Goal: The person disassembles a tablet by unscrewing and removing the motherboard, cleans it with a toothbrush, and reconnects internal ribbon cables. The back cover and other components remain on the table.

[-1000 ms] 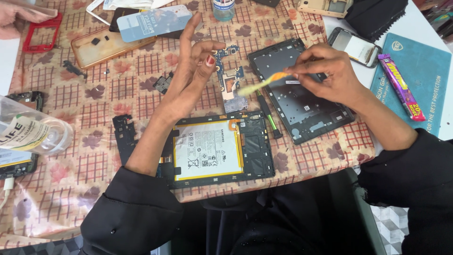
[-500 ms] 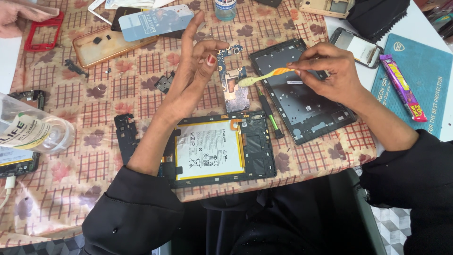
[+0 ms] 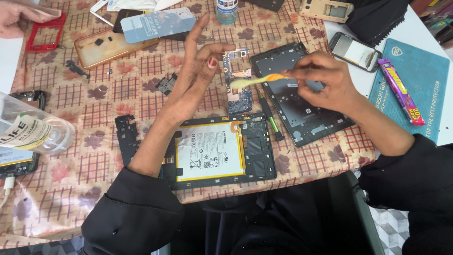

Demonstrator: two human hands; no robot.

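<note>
A small blue-green circuit board (image 3: 238,78) stands upright over the checked, leaf-printed table cover (image 3: 94,156), pinched at its left edge between thumb and fingertip of the left hand (image 3: 196,78); the remaining fingers are spread wide and raised. The right hand (image 3: 325,78) is closed around the orange handle of a toothbrush (image 3: 257,81) with pale bristles, held level, with the bristle end against the board's face.

Directly beneath the board, at 6 o'clock, lies an opened tablet body (image 3: 219,151) with a large white battery framed in yellow. At 3 o'clock from the board, under the right hand, lies a dark tablet back cover (image 3: 302,113), inner side up. Between the two tablet parts rests a black screwdriver (image 3: 269,115) with a green tip section.

At 9 o'clock from the opened tablet lies a black plastic frame piece (image 3: 126,137). At 10 o'clock from the board lie a translucent amber phone case (image 3: 111,45) and a pale blue flat packet (image 3: 158,23). Far at 9 o'clock a clear plastic bottle (image 3: 33,132) lies on its side. At 3 o'clock, well apart, a purple wrapped snack bar (image 3: 401,92) lies on a teal mat (image 3: 424,71), near a phone with a grey screen (image 3: 355,51). Another person's hand (image 3: 21,16) touches a red phone frame (image 3: 45,32) at the upper left corner.
</note>
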